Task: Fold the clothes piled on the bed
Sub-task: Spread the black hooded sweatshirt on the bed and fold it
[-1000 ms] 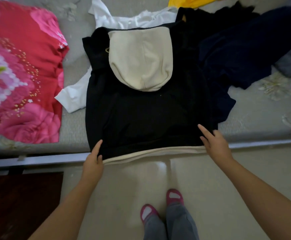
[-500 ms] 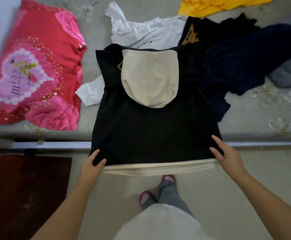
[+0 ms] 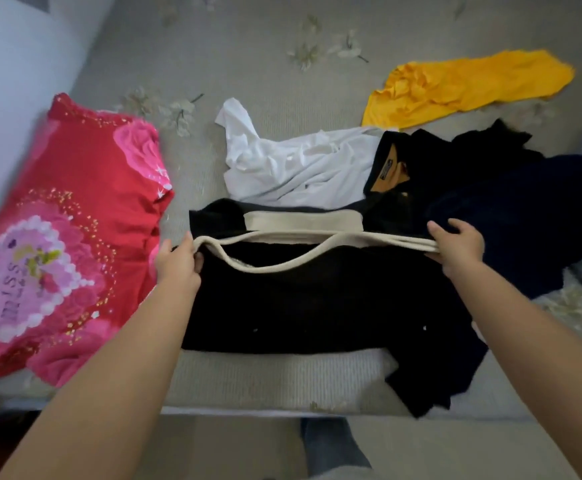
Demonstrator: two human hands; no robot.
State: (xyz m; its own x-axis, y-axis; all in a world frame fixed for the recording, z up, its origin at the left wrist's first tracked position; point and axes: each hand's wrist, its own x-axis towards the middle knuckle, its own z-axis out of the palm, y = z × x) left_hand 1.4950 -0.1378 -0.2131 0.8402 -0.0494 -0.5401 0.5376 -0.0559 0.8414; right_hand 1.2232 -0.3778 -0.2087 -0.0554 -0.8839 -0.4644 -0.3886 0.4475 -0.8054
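Note:
A black hoodie (image 3: 317, 306) with a cream hem lies folded in half on the grey bed (image 3: 275, 382), its hem brought up over the cream hood lining (image 3: 303, 221). My left hand (image 3: 177, 263) pinches the hem's left corner. My right hand (image 3: 457, 245) grips the hem's right corner. Behind it lie a crumpled white shirt (image 3: 296, 168), a black garment with a yellow collar lining (image 3: 431, 168), a dark navy garment (image 3: 531, 216) and a yellow garment (image 3: 462, 86).
A red and pink pillow (image 3: 61, 237) with a heart print lies on the bed to the left. A pale wall (image 3: 9, 64) rises at the far left. The bed's front edge runs below the hoodie, with floor and my legs (image 3: 331, 445) beneath.
Both hands lifted the hoodie's cream hem from the bed's front edge and carried it away from me over the hood, folding the hoodie in half. The view has tilted up the bed.

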